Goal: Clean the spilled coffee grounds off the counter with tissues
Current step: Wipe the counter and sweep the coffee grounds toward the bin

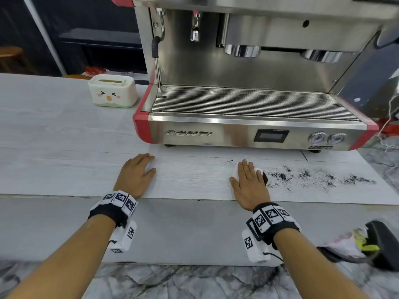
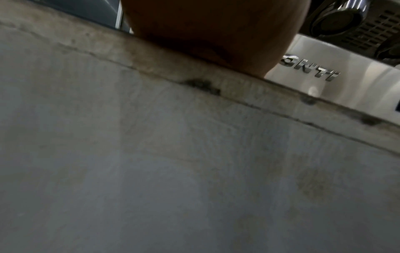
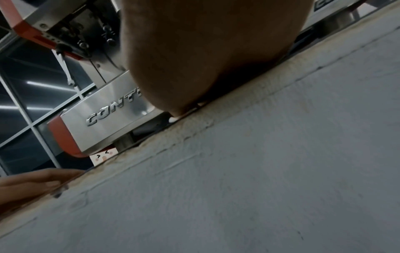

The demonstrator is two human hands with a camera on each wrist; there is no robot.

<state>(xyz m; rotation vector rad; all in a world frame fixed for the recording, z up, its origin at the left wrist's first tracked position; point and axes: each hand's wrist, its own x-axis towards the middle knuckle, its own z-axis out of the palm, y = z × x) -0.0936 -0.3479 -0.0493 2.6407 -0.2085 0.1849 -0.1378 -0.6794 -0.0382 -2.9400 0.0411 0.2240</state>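
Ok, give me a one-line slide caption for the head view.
Right hand presses a white tissue flat beside spilled coffee grounds while the left hand rests on the counter.

The camera on my head looks forward and down from above, taking in the whole pale surface (image 1: 64, 134), the coffee machine (image 1: 248, 117) at the back and both my forearms. The one on my left wrist sits very low against the surface, facing ahead past the heel of my left hand (image 2: 212, 32) to the machine's front panel. The right wrist camera is just as low and tilted, looking past my right hand (image 3: 205, 56). All three views share the machine's lettered front.
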